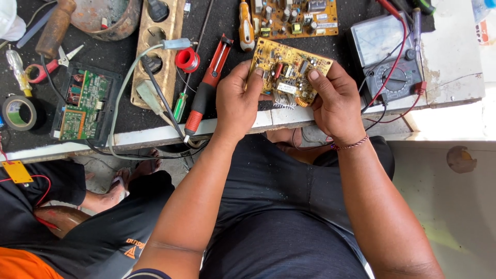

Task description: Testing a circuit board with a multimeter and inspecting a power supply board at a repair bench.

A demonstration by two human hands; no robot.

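Both my hands hold a small yellow circuit board above the front edge of the workbench. My left hand grips its left side, thumb on the component face. My right hand grips its right side, thumb near the top right corner. The board faces me, tilted, with capacitors, a copper coil and a small finned heatsink showing. A red bead bracelet circles my right wrist.
An analog multimeter with red and black leads lies right. A second yellow board lies behind. A red desoldering pump, screwdrivers, green circuit board, wooden socket strip, tape roll and pliers lie left. Another person sits lower left.
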